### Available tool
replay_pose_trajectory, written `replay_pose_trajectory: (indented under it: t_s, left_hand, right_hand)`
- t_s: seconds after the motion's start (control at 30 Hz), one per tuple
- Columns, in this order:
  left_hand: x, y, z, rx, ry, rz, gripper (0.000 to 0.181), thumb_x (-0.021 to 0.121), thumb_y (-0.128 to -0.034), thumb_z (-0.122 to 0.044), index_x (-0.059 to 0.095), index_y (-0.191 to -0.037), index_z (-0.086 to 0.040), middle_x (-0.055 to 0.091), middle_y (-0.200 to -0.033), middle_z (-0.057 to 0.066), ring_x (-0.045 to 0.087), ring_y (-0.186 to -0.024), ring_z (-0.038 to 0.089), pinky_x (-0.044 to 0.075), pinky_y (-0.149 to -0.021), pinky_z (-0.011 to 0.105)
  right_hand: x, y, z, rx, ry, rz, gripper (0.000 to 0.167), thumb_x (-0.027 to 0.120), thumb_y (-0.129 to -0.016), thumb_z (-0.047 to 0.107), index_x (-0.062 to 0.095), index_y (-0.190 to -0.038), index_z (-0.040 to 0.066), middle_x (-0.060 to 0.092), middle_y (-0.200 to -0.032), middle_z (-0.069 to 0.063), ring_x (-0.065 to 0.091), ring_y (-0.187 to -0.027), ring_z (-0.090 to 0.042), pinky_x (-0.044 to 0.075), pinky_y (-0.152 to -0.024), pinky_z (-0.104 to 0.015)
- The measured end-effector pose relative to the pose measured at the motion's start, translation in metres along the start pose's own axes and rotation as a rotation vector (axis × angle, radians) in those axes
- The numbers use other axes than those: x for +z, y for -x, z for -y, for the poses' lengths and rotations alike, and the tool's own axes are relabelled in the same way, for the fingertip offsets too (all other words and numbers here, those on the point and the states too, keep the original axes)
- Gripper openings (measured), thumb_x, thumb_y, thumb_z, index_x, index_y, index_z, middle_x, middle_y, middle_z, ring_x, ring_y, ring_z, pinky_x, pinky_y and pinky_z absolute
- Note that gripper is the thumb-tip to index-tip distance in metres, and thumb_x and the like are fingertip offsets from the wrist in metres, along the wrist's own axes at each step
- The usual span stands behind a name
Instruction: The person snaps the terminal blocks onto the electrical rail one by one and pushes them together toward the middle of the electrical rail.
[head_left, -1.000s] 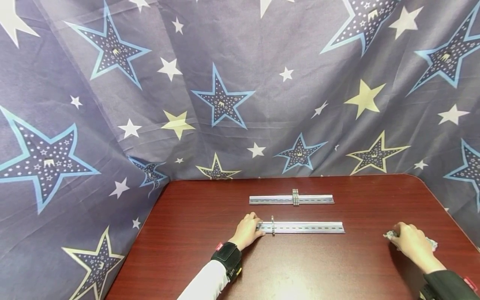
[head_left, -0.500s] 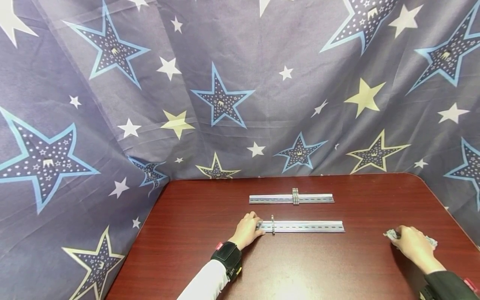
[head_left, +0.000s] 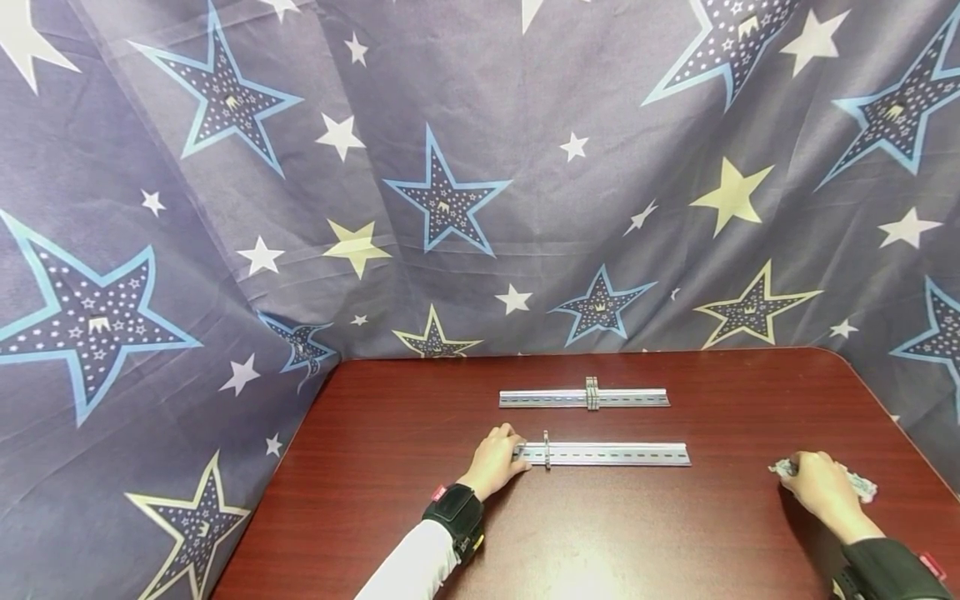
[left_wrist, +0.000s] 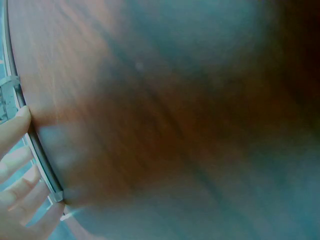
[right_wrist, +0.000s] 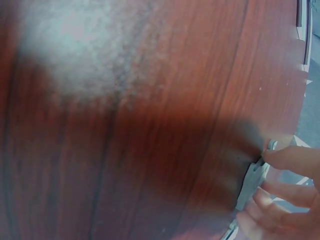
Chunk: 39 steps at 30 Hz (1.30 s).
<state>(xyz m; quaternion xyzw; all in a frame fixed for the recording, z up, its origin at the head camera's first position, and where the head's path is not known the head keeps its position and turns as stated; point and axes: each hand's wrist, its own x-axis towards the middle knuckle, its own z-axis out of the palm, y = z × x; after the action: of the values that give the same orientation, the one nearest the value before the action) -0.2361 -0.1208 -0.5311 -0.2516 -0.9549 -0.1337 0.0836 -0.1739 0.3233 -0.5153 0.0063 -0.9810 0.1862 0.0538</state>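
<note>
My left hand (head_left: 493, 460) grips the left end of the nearer slotted metal DIN rail (head_left: 622, 454), thumb along the near edge, fingers across the far side. One thin upright grey piece (head_left: 547, 450), like a terminal block, sits on this rail just right of the hand. At the right side of the table my right hand (head_left: 823, 490) is over a row of small grey-white pieces (head_left: 862, 486). In the right wrist view its thumb and fingers pinch a flat grey terminal block (right_wrist: 250, 185); the hand hides part of the row.
Farther back on the reddish-brown table (head_left: 405, 408) lies a second DIN rail (head_left: 630, 398), parallel to the first. Several grey blocks (head_left: 592, 393) stand together near its middle. A star-patterned cloth (head_left: 517, 208) hangs behind the table and at both sides.
The right hand and wrist have shifted very slightly left, showing a little more of the small pieces on its right. The left hand and both rails stay put.
</note>
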Motion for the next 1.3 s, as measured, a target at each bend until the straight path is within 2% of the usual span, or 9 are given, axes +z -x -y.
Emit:
replay_pose_trajectory:
  t_s: [0.1, 0.23, 0.5, 0.77, 0.93, 1.07, 1.2, 1.23, 1.3]
  left_hand:
    - [0.000, 0.000, 0.000, -0.005, 0.001, 0.003, 0.034, 0.073, -0.0675, -0.026, 0.066, -0.093, -0.005, 0.051, -0.084, 0.002, 0.050, -0.078, 0.019, 0.042, -0.063, 0.030]
    - [0.000, 0.000, 0.000, -0.006, 0.007, 0.005, 0.035, 0.073, -0.0675, -0.027, 0.066, -0.093, -0.005, 0.051, -0.084, 0.003, 0.050, -0.078, 0.019, 0.042, -0.064, 0.031]
    - [0.001, 0.000, 0.001, -0.007, -0.002, 0.000, 0.035, 0.074, -0.0670, -0.028, 0.066, -0.093, -0.006, 0.051, -0.084, 0.001, 0.050, -0.077, 0.018, 0.042, -0.062, 0.029]
    - [0.002, 0.000, 0.002, -0.006, -0.004, -0.009, 0.035, 0.074, -0.0661, -0.028, 0.066, -0.092, -0.006, 0.051, -0.083, 0.001, 0.050, -0.077, 0.018, 0.042, -0.062, 0.030]
    - [0.001, 0.000, 0.001, 0.002, 0.013, -0.017, 0.035, 0.074, -0.0661, -0.028, 0.066, -0.092, -0.005, 0.051, -0.083, 0.002, 0.050, -0.077, 0.019, 0.042, -0.062, 0.031]
    - [0.006, 0.001, 0.007, 0.051, 0.051, -0.063, 0.035, 0.071, -0.0698, -0.032, 0.066, -0.091, -0.005, 0.049, -0.083, 0.001, 0.049, -0.076, 0.018, 0.041, -0.060, 0.031]
    - [0.008, 0.001, 0.008, 0.054, 0.039, -0.070, 0.034, 0.072, -0.0690, -0.029, 0.065, -0.090, -0.003, 0.050, -0.083, 0.002, 0.049, -0.075, 0.018, 0.041, -0.059, 0.031]
    - [0.003, 0.001, 0.003, 0.027, 0.031, -0.040, 0.034, 0.074, -0.0663, -0.024, 0.065, -0.091, -0.002, 0.050, -0.082, 0.003, 0.050, -0.076, 0.020, 0.042, -0.061, 0.032]
    - [0.002, 0.000, 0.002, 0.015, 0.011, -0.029, 0.034, 0.074, -0.0662, -0.024, 0.066, -0.091, -0.003, 0.051, -0.083, 0.003, 0.050, -0.077, 0.020, 0.042, -0.062, 0.031]
  right_hand:
    - [0.000, 0.000, -0.001, -0.010, -0.008, -0.011, 0.017, 0.064, -0.065, 0.003, 0.057, -0.069, -0.012, 0.055, -0.055, -0.013, 0.051, -0.051, -0.028, 0.036, -0.053, -0.047]
    - [-0.001, -0.001, -0.002, 0.022, -0.037, 0.019, 0.029, 0.064, -0.065, 0.006, 0.054, -0.077, -0.019, 0.053, -0.051, -0.004, 0.048, -0.047, -0.018, 0.038, -0.052, -0.043]
    - [-0.002, -0.001, 0.003, 0.052, -0.043, -0.008, 0.033, 0.066, -0.062, 0.005, 0.048, -0.078, -0.017, 0.054, -0.059, -0.016, 0.053, -0.055, -0.033, 0.038, -0.055, -0.045]
    - [-0.003, 0.000, 0.009, 0.009, -0.009, -0.058, 0.030, 0.068, -0.059, 0.001, 0.050, -0.077, -0.015, 0.056, -0.066, -0.026, 0.053, -0.062, -0.043, 0.037, -0.056, -0.048]
    - [-0.006, 0.002, 0.011, 0.011, -0.030, -0.027, 0.024, 0.065, -0.063, -0.001, 0.052, -0.078, -0.015, 0.054, -0.058, -0.014, 0.053, -0.051, -0.026, 0.038, -0.052, -0.043]
    - [-0.009, 0.005, 0.016, 0.029, -0.068, -0.009, 0.018, 0.059, -0.066, -0.001, 0.053, -0.078, -0.013, 0.051, -0.050, 0.000, 0.047, -0.042, -0.011, 0.035, -0.047, -0.035]
    - [-0.012, 0.006, 0.019, 0.036, -0.082, 0.000, 0.010, 0.056, -0.065, 0.000, 0.055, -0.072, -0.007, 0.050, -0.047, 0.002, 0.045, -0.042, -0.011, 0.033, -0.045, -0.032]
    - [-0.013, 0.006, 0.020, 0.035, -0.077, 0.000, 0.008, 0.056, -0.065, 0.000, 0.056, -0.070, -0.006, 0.050, -0.048, 0.002, 0.045, -0.043, -0.012, 0.033, -0.046, -0.033]
    - [-0.014, 0.006, 0.022, 0.031, -0.065, 0.000, 0.003, 0.057, -0.065, 0.000, 0.056, -0.066, -0.002, 0.049, -0.048, 0.001, 0.044, -0.045, -0.013, 0.032, -0.045, -0.033]
